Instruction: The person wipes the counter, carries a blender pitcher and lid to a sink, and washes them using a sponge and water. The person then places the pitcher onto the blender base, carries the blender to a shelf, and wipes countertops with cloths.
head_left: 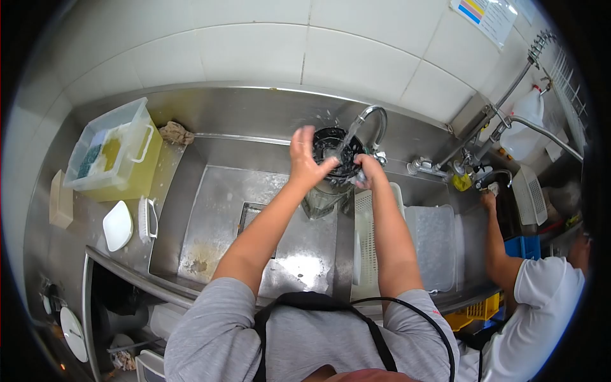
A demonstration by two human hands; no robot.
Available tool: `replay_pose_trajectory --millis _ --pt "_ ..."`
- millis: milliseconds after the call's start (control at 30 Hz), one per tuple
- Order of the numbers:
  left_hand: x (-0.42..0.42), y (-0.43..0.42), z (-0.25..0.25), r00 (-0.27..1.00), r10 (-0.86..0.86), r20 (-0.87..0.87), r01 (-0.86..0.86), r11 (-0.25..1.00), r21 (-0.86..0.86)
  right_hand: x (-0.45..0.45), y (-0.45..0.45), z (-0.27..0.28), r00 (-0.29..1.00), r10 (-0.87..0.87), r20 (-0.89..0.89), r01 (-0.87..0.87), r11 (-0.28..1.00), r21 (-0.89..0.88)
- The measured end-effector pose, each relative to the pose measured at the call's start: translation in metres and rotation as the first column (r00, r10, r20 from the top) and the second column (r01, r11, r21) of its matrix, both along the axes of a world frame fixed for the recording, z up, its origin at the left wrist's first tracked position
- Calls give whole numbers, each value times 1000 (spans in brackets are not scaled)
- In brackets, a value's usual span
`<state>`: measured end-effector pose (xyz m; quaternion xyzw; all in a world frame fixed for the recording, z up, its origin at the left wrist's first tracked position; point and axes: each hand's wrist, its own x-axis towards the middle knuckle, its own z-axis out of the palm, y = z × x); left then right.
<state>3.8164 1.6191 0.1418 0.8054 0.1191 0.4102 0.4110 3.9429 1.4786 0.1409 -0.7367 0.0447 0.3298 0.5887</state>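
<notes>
A clear container with a black upper part, which looks like a blender jug [321,202], is tilted over the sink under the running tap [375,118]. Water pours from the spout into its dark opening and splashes up. My right hand [369,170] is closed on the jug's right side near the rim; the exact grip is partly hidden. On the other side, my left hand [307,158] is open beside the rim, its fingers raised and slightly blurred, the thumb pointing toward the opening. Whether the left hand touches the jug, I cannot tell.
A clear tub of yellowish liquid [121,153] stands left of the sink [210,191], near a brush [147,218] and a white dish [118,226]. Right lie a perforated basket [365,248] and a translucent lid-like tray [431,245]. A co-worker's arm [496,235] reaches another tap.
</notes>
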Motion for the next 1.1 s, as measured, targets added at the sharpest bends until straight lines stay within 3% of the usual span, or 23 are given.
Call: replay_pose_trajectory --millis 33,67,100,167,233,300,367,400,500,533,633,667,767,800,833,933,1067,1100 --pt "4 2 -14 994 80 79 -53 953 -298 -7 1 8 1000 9 19 -8 1000 -26" --pt "14 6 -25 995 -30 95 89 699 -710 -15 2 18 999 20 35 -18 998 -57" --pt "11 8 -23 990 -97 105 135 397 -908 -20 3 22 998 35 53 -30 996 -88" --pt "-1 6 -20 833 -354 424 403 -136 -905 -11 2 15 991 122 47 -114 983 -140" --pt "1 6 -33 819 -392 419 360 -219 -907 -17 5 26 983 162 88 -140 966 -216" --pt "2 3 -40 808 -390 441 338 -307 -890 -21 6 41 907 216 361 -24 884 -468" --pt "5 -3 -40 802 -351 483 337 -401 -852 -23 9 51 672 375 638 260 687 -678" --pt "8 -5 -41 791 -340 508 339 -449 -827 -35 11 64 561 385 733 326 711 -623" --pt "28 -10 -62 829 -360 428 304 -354 -885 -45 13 74 -70 802 593 246 590 -769" --pt "28 -14 -60 826 -321 464 331 -389 -860 -45 18 63 -78 827 557 161 562 -811" --pt "14 -33 -31 893 -280 351 345 -73 -936 -42 33 34 56 818 573 293 535 -792" --pt "18 -27 -39 894 -266 361 366 -32 -930 -44 32 28 -29 741 671 255 654 -712" --pt "18 -10 -45 922 -255 293 355 248 -901 -48 25 25 -171 655 736 -27 744 -668" --pt "26 -2 -58 957 -226 183 271 465 -843 -44 20 30 -159 655 739 -121 730 -673" --pt "25 4 -52 969 -221 114 226 592 -774 -42 14 36 -114 703 702 -105 694 -712" --pt "31 14 -36 990 -136 -22 110 873 -475 -37 4 29 57 539 840 -83 841 -534" --pt "39 5 4 913 -136 -384 20 956 -292 -33 3 19 370 298 880 1 947 -321" --pt "45 2 2 908 -146 -393 0 937 -349 -31 1 18 440 248 863 35 956 -292"
